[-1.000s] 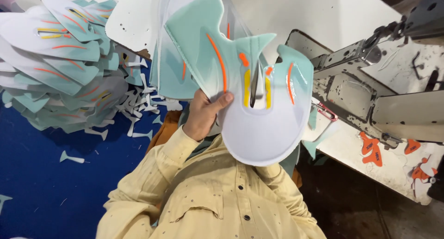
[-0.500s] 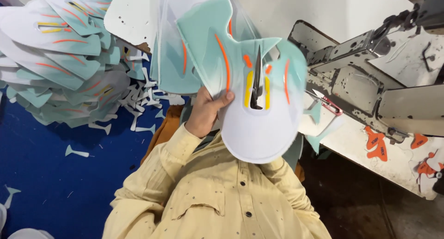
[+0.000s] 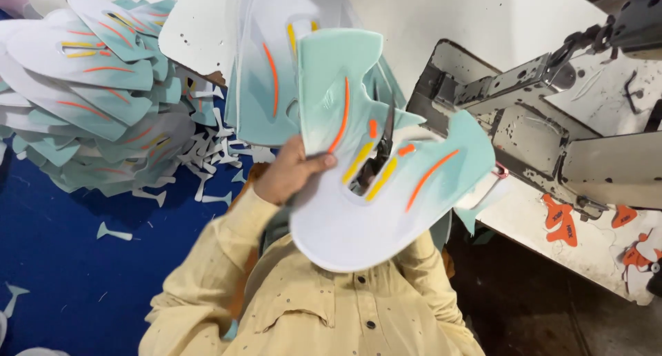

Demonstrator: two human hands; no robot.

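Observation:
My left hand (image 3: 291, 173) grips a flat shoe-upper piece (image 3: 358, 225), white at the base and mint green above, with orange and yellow stripes. My thumb lies on its face near the left edge. Dark scissor blades (image 3: 383, 146) poke through the cut-out slot in the middle of the piece. My right hand is hidden behind the piece; only its pale yellow sleeve (image 3: 431, 263) shows beneath it. A second mint piece (image 3: 265, 80) hangs just behind the held one.
A pile of matching mint and white pieces (image 3: 89, 87) lies on the blue surface (image 3: 62, 273) at the left, with small white offcuts (image 3: 207, 156) scattered beside it. A worn sewing machine (image 3: 545, 135) stands on the white table at the right, near orange scraps (image 3: 562, 225).
The held piece has tilted and shifted to the right, with its mint end now higher. The scissor blades show more plainly through the slot.

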